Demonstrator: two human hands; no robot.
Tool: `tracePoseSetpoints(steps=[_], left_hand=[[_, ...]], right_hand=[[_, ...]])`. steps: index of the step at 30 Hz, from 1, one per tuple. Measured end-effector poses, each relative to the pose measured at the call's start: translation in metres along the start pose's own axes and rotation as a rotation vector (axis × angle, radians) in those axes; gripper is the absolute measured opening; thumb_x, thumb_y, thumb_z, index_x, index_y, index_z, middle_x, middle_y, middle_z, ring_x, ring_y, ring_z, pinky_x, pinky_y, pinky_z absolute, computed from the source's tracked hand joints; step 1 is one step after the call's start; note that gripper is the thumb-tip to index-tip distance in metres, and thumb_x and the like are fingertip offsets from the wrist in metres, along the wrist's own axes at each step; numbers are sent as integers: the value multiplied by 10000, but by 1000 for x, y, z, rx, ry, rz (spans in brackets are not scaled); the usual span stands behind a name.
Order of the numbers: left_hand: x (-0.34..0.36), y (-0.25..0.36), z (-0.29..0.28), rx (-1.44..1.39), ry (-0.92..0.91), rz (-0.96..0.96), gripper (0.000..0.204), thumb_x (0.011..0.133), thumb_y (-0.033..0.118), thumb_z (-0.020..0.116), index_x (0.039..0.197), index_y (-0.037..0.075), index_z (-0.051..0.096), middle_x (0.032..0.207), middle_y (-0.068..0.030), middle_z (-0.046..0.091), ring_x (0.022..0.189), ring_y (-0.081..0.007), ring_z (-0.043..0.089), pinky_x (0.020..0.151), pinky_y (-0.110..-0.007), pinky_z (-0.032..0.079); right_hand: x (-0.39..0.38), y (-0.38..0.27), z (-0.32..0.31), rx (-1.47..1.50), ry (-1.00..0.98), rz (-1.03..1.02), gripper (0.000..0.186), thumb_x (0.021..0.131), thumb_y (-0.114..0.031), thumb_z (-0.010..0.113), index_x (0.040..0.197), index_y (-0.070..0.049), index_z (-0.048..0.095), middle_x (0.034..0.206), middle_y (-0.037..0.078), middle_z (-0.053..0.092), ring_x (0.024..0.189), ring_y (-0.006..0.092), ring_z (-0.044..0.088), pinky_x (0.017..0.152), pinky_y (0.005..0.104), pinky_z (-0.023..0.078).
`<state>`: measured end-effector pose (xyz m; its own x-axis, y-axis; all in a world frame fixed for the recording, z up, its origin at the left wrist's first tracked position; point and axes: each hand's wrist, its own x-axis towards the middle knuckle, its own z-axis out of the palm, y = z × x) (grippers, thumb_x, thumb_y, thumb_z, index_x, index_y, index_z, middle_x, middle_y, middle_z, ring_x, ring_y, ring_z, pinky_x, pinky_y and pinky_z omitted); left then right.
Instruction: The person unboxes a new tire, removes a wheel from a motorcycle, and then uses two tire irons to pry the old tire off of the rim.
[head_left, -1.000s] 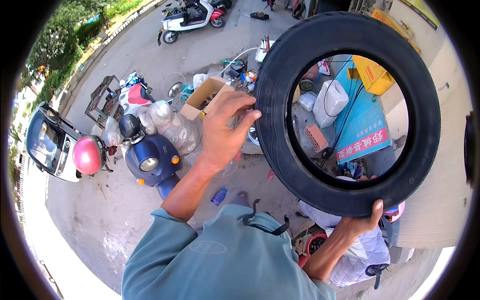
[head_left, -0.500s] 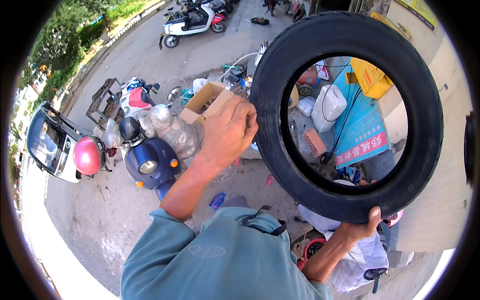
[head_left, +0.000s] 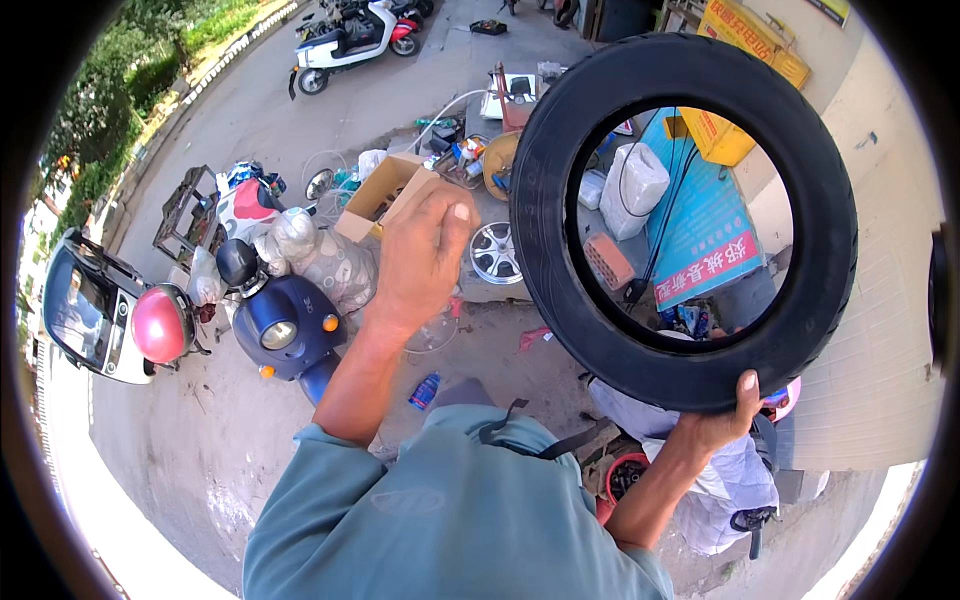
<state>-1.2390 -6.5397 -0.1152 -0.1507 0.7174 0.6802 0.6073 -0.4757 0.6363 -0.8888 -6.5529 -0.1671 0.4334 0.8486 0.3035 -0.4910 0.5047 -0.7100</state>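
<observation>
My right hand (head_left: 720, 420) grips a black tyre (head_left: 556, 290) at its lower edge, holding it up at the right of the head view. My left hand (head_left: 425, 260) is closed, its thumb against curled fingers, just left of the tyre and apart from it; whatever it may hold is hidden. Beyond this hand lies an open cardboard box (head_left: 370, 200) with small dark items inside. A silver wheel rim (head_left: 496, 250) shows between the hand and the tyre.
A blue scooter (head_left: 300, 340), pink helmet (head_left: 162, 325) and plastic bags are at the left. Clutter, a yellow box (head_left: 720, 135), white block (head_left: 630, 190) and blue signboard (head_left: 700, 270) lie ahead. A wall (head_left: 880, 300) bounds the right; parked scooters (head_left: 355, 50) stand farther back.
My left hand has come away from the tyre's side, moving left and curling closed. The tyre has shifted slightly left and, most recently, upward, uncovering more of the wheel rim.
</observation>
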Motion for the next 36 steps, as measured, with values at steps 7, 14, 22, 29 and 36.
tracePoseSetpoints(steps=[7,14,22,29,36], left_hand=[[-30,12,22,20,-162,123,298,823,80,836,1096,12,738,1160,-134,647,996,-239,679,844,-334,569],[-41,25,43,10,-147,281,375,719,5,866,1074,40,749,1063,-105,649,882,-233,670,707,-341,563],[-41,37,45,201,-168,398,310,703,-1,842,981,79,729,993,-46,659,808,-230,655,621,-336,527],[-46,47,57,402,-235,376,247,699,7,797,886,69,647,905,-25,608,751,-228,631,577,-346,515],[-52,28,65,281,-256,288,235,737,22,752,842,60,545,909,-55,599,793,-264,620,593,-364,514]], right_hand=[[6,2,-12,200,-23,129,564,936,-273,645,1377,62,538,1216,228,683,1067,391,702,931,493,609],[6,-1,-8,178,56,129,578,908,-275,649,1349,82,537,1181,226,679,1050,383,711,861,482,647],[0,-7,-5,134,51,80,611,872,-238,657,1364,97,519,1198,238,672,1056,396,706,882,472,634],[-5,-10,-14,85,-36,23,601,898,-232,636,1385,93,500,1227,252,660,1087,405,693,920,493,621],[-6,-11,-9,27,-47,14,590,873,-227,658,1343,104,525,1187,234,671,1049,377,701,905,476,620]])
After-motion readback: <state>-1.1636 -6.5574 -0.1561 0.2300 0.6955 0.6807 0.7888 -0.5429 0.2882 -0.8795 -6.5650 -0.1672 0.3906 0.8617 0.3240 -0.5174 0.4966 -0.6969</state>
